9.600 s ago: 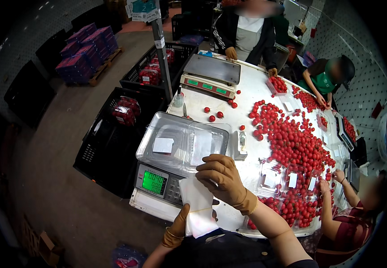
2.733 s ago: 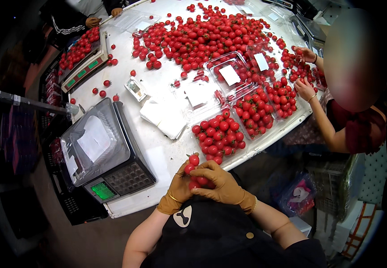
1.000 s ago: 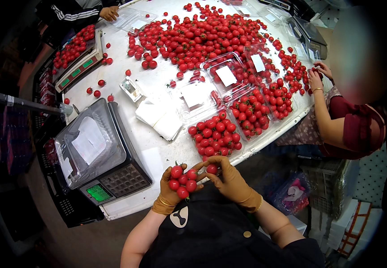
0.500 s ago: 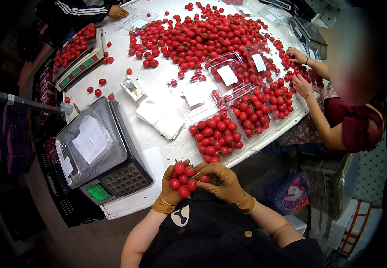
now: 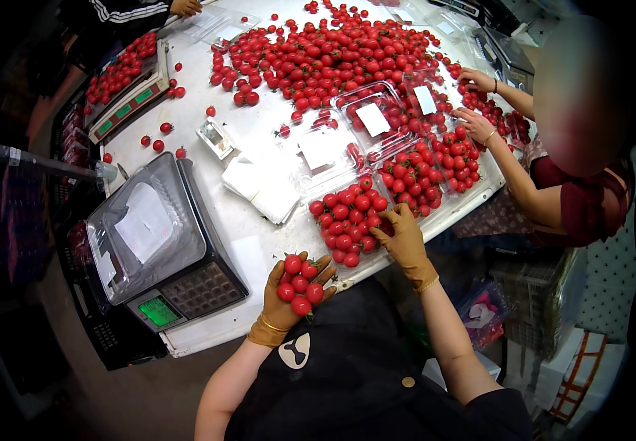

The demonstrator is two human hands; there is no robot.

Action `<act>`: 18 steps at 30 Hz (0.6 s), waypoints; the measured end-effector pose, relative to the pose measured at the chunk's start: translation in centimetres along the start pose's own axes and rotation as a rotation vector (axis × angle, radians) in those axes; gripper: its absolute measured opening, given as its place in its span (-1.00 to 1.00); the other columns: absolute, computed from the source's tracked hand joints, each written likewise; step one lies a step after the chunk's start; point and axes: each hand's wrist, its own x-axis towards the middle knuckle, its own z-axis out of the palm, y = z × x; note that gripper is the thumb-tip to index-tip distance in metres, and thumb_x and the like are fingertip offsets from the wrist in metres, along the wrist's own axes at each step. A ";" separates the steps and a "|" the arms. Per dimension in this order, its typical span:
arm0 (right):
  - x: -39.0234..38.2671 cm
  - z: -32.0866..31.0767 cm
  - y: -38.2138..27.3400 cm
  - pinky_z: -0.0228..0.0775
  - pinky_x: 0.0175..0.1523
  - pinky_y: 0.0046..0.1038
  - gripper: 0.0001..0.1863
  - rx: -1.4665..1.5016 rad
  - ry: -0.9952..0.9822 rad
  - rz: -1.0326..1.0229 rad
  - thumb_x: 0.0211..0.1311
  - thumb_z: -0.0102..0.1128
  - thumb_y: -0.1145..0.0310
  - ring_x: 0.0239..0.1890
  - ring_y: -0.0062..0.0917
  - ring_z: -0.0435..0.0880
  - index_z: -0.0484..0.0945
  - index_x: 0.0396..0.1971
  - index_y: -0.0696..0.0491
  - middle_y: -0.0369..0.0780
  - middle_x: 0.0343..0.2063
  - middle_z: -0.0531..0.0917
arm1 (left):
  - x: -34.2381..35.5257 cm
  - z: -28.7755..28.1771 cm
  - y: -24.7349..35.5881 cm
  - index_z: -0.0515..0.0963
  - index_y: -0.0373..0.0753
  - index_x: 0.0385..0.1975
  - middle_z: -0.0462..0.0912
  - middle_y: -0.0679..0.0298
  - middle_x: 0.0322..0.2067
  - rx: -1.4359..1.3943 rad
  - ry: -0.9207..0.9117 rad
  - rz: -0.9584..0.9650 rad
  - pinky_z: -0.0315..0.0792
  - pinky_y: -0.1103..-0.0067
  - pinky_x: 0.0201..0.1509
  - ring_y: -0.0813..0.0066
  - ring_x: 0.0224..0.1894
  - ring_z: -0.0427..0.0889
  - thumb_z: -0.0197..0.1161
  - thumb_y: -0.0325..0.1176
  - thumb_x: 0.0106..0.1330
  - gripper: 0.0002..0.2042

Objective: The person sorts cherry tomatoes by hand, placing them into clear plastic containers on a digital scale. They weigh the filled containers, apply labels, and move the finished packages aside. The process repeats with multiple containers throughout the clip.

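Observation:
In brown gloves, both my hands are at the table's near edge. My left hand (image 5: 281, 298) is cupped, palm up, around several red cherry tomatoes (image 5: 299, 285) with green stems. My right hand (image 5: 406, 242) is at the right side of the nearest clear plastic box (image 5: 338, 270), which is heaped with cherry tomatoes. Its bent fingers close on a cherry tomato (image 5: 384, 225) there, partly hidden by the glove. Two more filled boxes (image 5: 412, 176) stand in a row behind it to the right.
A large pile of cherry tomatoes (image 5: 332, 55) covers the far table. Lidded clear boxes (image 5: 373, 117) and white slips (image 5: 259, 187) lie mid-table. A scale (image 5: 193, 290) with an empty box stands at left, another scale (image 5: 130, 103) beyond. A co-worker's hands (image 5: 472, 121) handle tomatoes at right; another person's hand (image 5: 185, 7) is far left.
My right hand has moved away from my left hand, forward and right to the nearest box. My left hand keeps the tomatoes in its palm. The co-worker's hands have shifted slightly.

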 end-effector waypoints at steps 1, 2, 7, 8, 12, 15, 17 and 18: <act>0.1 0.1 -0.2 0.39 -0.13 -0.39 -0.67 0.000 0.009 0.001 0.01 0.41 0.34 -0.25 -0.33 0.50 0.58 -0.21 0.12 -0.15 -0.30 0.46 | 0.0 0.1 0.0 0.48 -0.03 0.06 0.31 0.02 0.26 0.023 0.001 0.006 0.25 -0.03 0.24 -0.04 0.32 0.24 0.09 0.05 0.30 -0.58; -0.2 -0.1 -0.7 0.39 -0.14 -0.41 -0.67 0.120 -0.015 0.002 0.01 0.41 0.35 -0.26 -0.36 0.50 0.59 -0.21 0.11 -0.17 -0.31 0.45 | 0.1 0.1 -0.1 0.48 -0.03 0.06 0.30 0.01 0.27 0.009 -0.023 0.003 0.24 -0.04 0.25 -0.05 0.33 0.23 0.09 0.05 0.30 -0.57; -2.3 -1.8 -8.2 0.39 -0.16 -0.55 -0.68 0.509 -0.309 -0.086 -0.01 0.44 0.41 -0.24 -0.56 0.48 0.59 -0.21 0.09 -0.25 -0.27 0.45 | 0.2 0.0 0.1 0.48 -0.05 0.07 0.27 -0.04 0.28 0.006 -0.089 0.043 0.21 -0.05 0.26 -0.16 0.35 0.15 0.11 0.08 0.28 -0.54; -2.4 -1.4 -8.6 0.40 -0.17 -0.56 -0.69 0.541 -0.326 -0.112 0.02 0.42 0.41 -0.25 -0.57 0.49 0.59 -0.20 0.10 -0.25 -0.27 0.47 | 0.1 0.1 0.1 0.48 -0.03 0.07 0.28 -0.02 0.28 0.015 -0.086 0.059 0.24 -0.05 0.24 -0.18 0.35 0.14 0.12 0.08 0.27 -0.54; -1.7 -1.2 -7.3 0.41 -0.20 -0.57 -0.75 0.702 -0.235 0.092 0.16 0.31 0.41 -0.31 -0.59 0.54 0.60 -0.15 0.10 -0.24 -0.31 0.58 | -0.5 0.3 0.0 0.48 0.03 0.09 0.33 0.07 0.25 -0.075 -0.099 0.096 0.35 -0.01 0.14 -0.26 0.32 0.15 0.16 0.06 0.25 -0.55; 0.8 -1.5 -3.8 0.43 -0.22 -0.54 -0.79 0.583 0.053 0.186 0.27 0.18 0.42 -0.39 -0.60 0.56 0.59 -0.12 0.12 -0.23 -0.39 0.65 | -1.3 0.9 1.3 0.50 0.05 0.06 0.39 0.15 0.21 -0.212 -0.137 0.179 0.46 0.14 -0.01 -0.19 0.29 0.21 0.19 0.01 0.25 -0.59; 2.3 -1.1 -0.6 0.44 -0.19 -0.50 -0.78 0.296 0.193 0.034 0.25 0.13 0.49 -0.29 -0.48 0.63 0.58 -0.11 0.12 -0.18 -0.31 0.62 | -2.4 2.8 4.2 0.50 -0.02 0.07 0.37 0.15 0.23 -0.285 -0.259 0.250 0.46 0.15 0.03 -0.16 0.31 0.19 0.16 -0.05 0.29 -0.61; 2.8 -1.4 -0.5 0.44 -0.16 -0.47 -0.77 0.234 0.165 0.026 0.24 0.14 0.47 -0.27 -0.42 0.63 0.59 -0.10 0.08 -0.17 -0.27 0.60 | -3.0 3.9 6.5 0.47 -0.05 0.10 0.32 0.14 0.26 -0.237 -0.316 0.323 0.45 0.15 0.07 -0.15 0.33 0.16 0.15 -0.08 0.31 -0.60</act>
